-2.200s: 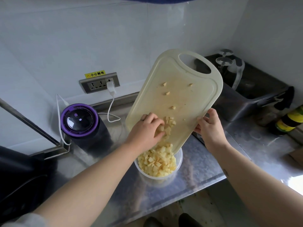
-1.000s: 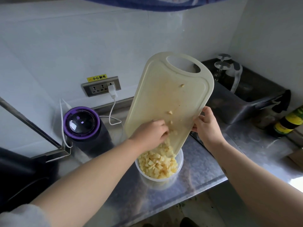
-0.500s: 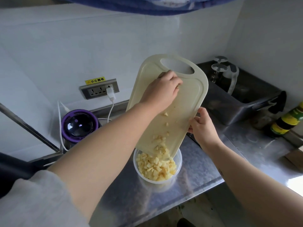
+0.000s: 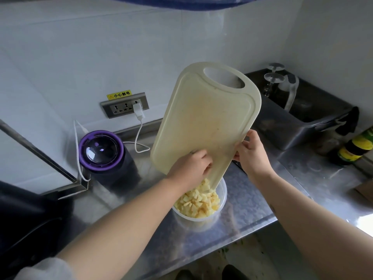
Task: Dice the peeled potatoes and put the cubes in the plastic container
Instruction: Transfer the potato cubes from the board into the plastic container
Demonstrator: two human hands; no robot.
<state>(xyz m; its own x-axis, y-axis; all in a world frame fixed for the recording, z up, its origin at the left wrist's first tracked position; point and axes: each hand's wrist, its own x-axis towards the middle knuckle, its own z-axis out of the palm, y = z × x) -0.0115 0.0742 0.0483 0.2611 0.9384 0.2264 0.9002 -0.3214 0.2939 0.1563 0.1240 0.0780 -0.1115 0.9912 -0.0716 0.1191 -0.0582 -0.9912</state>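
Observation:
A cream cutting board (image 4: 210, 118) is tilted steeply, its lower end over a round clear plastic container (image 4: 221, 201) on the steel counter. The container is nearly full of pale yellow potato cubes (image 4: 196, 203). My right hand (image 4: 252, 156) grips the board's right edge, thumb on the face. My left hand (image 4: 191, 167) rests on the board's lower end just above the container, fingers loosely curled against the surface, holding nothing that I can see. The board's face looks bare of cubes.
A purple-lidded dark appliance (image 4: 102, 152) stands left of the container, its white cable plugged into a wall socket (image 4: 126, 105). A dark bin (image 4: 298, 122) with glasses sits at the back right, bottles (image 4: 353, 148) beside it. The counter's front edge (image 4: 201, 245) runs just below the container.
My left hand swept from the top of the board down to its lower end, pushing the last cubes into the container. The board now shows no cubes.

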